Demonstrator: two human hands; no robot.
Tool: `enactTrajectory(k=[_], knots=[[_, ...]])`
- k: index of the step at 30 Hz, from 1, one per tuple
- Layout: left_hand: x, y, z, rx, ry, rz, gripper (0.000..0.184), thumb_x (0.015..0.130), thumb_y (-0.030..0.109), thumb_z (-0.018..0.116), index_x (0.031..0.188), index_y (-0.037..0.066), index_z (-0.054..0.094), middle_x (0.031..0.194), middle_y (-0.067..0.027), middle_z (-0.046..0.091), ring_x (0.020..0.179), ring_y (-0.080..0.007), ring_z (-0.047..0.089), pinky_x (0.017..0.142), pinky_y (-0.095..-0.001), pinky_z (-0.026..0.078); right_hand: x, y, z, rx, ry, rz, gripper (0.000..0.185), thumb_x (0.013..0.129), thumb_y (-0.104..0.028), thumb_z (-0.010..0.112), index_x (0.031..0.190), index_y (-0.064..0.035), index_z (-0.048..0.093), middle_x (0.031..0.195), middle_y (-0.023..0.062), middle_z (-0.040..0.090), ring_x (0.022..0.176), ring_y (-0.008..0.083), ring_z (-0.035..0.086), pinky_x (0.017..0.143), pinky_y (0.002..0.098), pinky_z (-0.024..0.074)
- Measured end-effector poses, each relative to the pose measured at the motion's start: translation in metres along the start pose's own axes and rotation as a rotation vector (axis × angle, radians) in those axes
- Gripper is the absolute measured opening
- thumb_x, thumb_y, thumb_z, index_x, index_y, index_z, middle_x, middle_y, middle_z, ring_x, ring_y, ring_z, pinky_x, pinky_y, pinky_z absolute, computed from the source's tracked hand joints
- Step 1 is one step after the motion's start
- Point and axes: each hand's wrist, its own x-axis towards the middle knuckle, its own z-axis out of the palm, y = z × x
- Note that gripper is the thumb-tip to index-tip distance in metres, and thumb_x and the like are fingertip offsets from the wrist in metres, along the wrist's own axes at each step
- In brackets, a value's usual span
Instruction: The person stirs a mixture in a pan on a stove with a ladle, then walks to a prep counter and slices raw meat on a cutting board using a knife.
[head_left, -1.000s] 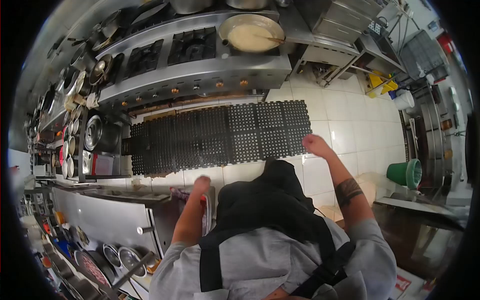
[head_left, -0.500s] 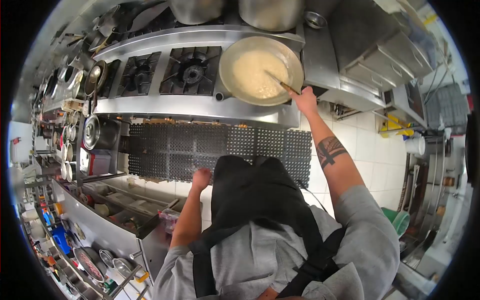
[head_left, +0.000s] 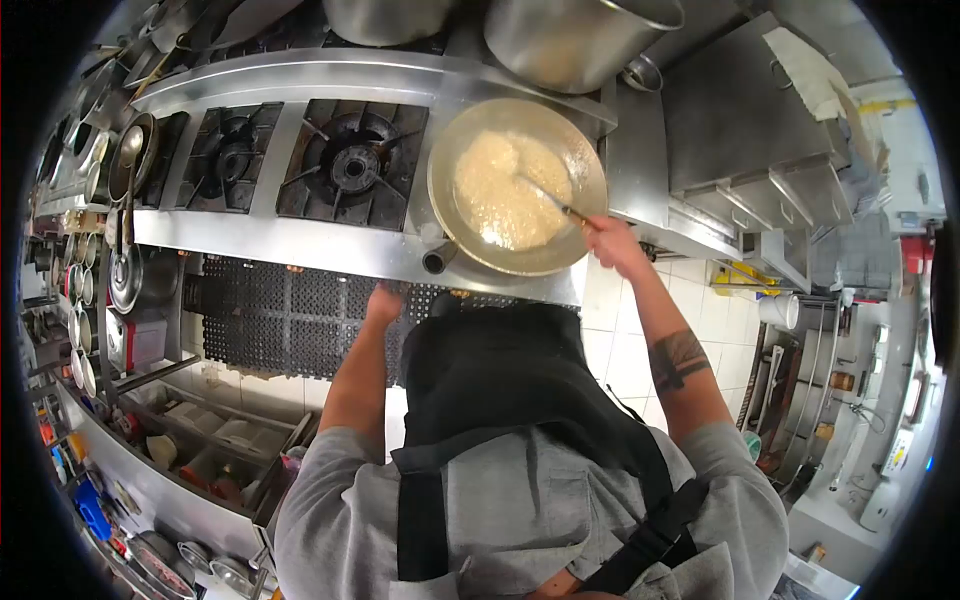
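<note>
My right hand [head_left: 617, 247] is closed around the handle of a long metal stirring utensil [head_left: 549, 194]; its head is sunk in the food and hidden. A wide, shallow pan [head_left: 446, 213] sits on the right end of the stove, with pale, thick, wet food [head_left: 500, 190] inside, glossy toward the near side. Down at the stove's front edge is my left hand [head_left: 384, 303], close to the row of knobs. Its fingers are small and blurred, and I cannot tell whether they touch a knob.
Bare burners [head_left: 354, 168] lie left of the pan. Behind stand large metal pots [head_left: 570, 50] and a small metal bowl [head_left: 641, 74]. A short pipe opening [head_left: 436, 260] is at the stove's front. A black rubber mat [head_left: 290, 315] covers the floor; a drawer counter [head_left: 170, 470] stands left.
My left hand has moved forward to the stove's front edge. My body and view have come closer to the stove. My right hand keeps hold of the utensil, and the food's surface has shifted.
</note>
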Motion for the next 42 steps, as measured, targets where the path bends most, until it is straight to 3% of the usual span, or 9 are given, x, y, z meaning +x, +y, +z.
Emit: enactTrajectory(k=[11, 13, 15, 21, 22, 25, 28, 34, 42], knots=[[0.008, 0.027, -0.011, -0.256, -0.134, 0.011, 0.056, 0.085, 0.038, 0.074, 0.132, 0.01, 0.065, 0.128, -0.0196, 0.07, 0.121, -0.0393, 0.064, 0.101, -0.0468, 0.051, -0.022, 0.03, -0.029, -0.152, 0.274, 0.056, 0.032, 0.095, -0.02, 0.067, 0.124, -0.0091, 0.076, 0.065, -0.0026, 0.053, 0.045, 0.0081, 0.041, 0.039, 0.0279, 0.0311], [0.009, 0.03, -0.008, -0.242, -0.116, 0.053, 0.055, 0.086, 0.038, 0.074, 0.134, 0.011, 0.065, 0.129, -0.0179, 0.07, 0.121, -0.039, 0.064, 0.1, -0.047, 0.051, -0.016, 0.023, 0.007, -0.12, 0.236, -0.024, 0.035, 0.093, -0.023, 0.067, 0.123, -0.0086, 0.076, 0.079, 0.012, 0.072, 0.066, 0.0158, 0.064, 0.057, 0.0363, 0.0488], [0.017, 0.023, -0.002, -0.128, -0.041, 0.152, 0.058, 0.086, 0.041, 0.073, 0.135, 0.012, 0.064, 0.131, -0.017, 0.069, 0.12, -0.0397, 0.064, 0.1, -0.0467, 0.052, -0.026, 0.029, 0.024, -0.168, 0.214, -0.081, 0.032, 0.095, -0.024, 0.069, 0.12, -0.0061, 0.076, 0.063, -0.0003, 0.055, 0.043, 0.0116, 0.045, 0.038, 0.0308, 0.0365], [0.018, 0.02, 0.006, 0.016, -0.043, 0.067, 0.062, 0.088, 0.044, 0.072, 0.139, 0.012, 0.06, 0.133, -0.0195, 0.067, 0.125, -0.0403, 0.062, 0.102, -0.0461, 0.052, -0.066, 0.052, -0.048, -0.149, 0.318, 0.127, 0.022, 0.097, -0.023, 0.067, 0.101, -0.0028, 0.075, 0.059, -0.0008, 0.049, 0.041, 0.0094, 0.04, 0.034, 0.0304, 0.0283], [0.014, 0.029, -0.001, -0.005, -0.082, -0.021, 0.062, 0.088, 0.043, 0.072, 0.139, 0.011, 0.06, 0.133, -0.0212, 0.067, 0.125, -0.0409, 0.062, 0.102, -0.0461, 0.052, -0.059, 0.048, -0.053, -0.244, 0.301, 0.12, 0.026, 0.093, -0.023, 0.065, 0.101, -0.0004, 0.075, 0.07, 0.0168, 0.067, 0.061, 0.0283, 0.065, 0.058, 0.0428, 0.0506], [0.02, 0.012, 0.011, -0.076, -0.048, -0.026, 0.061, 0.087, 0.043, 0.073, 0.137, 0.01, 0.062, 0.131, -0.024, 0.067, 0.125, -0.0418, 0.062, 0.102, -0.0462, 0.052, -0.013, 0.062, -0.015, -0.36, 0.363, -0.196, 0.029, 0.094, -0.027, 0.064, 0.1, 0.0002, 0.073, 0.082, 0.0236, 0.069, 0.077, 0.039, 0.069, 0.071, 0.0457, 0.0525], [0.016, 0.014, 0.009, -0.093, -0.038, -0.02, 0.059, 0.087, 0.044, 0.073, 0.134, 0.008, 0.064, 0.128, -0.024, 0.068, 0.122, -0.0427, 0.063, 0.101, -0.0472, 0.052, -0.033, 0.017, 0.018, -0.401, 0.266, -0.021, 0.034, 0.095, -0.035, 0.063, 0.11, -0.0058, 0.073, 0.102, 0.0228, 0.071, 0.1, 0.0415, 0.067, 0.088, 0.048, 0.052], [0.011, 0.02, 0.002, -0.032, -0.093, -0.029, 0.064, 0.086, 0.046, 0.074, 0.132, 0.003, 0.064, 0.123, -0.0258, 0.07, 0.117, -0.0447, 0.065, 0.098, -0.0493, 0.053, -0.045, 0.07, -0.063, -0.57, 0.397, -0.059, 0.032, 0.096, -0.035, 0.064, 0.114, -0.0114, 0.075, 0.111, 0.0169, 0.074, 0.107, 0.0378, 0.068, 0.094, 0.0471, 0.0528], [0.003, 0.023, 0.005, -0.019, 0.011, -0.013, 0.066, 0.088, 0.05, 0.071, 0.132, 0.001, 0.064, 0.12, -0.0296, 0.069, 0.116, -0.0455, 0.065, 0.098, -0.0496, 0.053, 0.002, 0.021, 0.012, -0.535, 0.372, -0.187, 0.03, 0.099, -0.031, 0.058, 0.114, -0.0087, 0.072, 0.109, 0.0225, 0.071, 0.103, 0.0441, 0.067, 0.089, 0.051, 0.0532]])
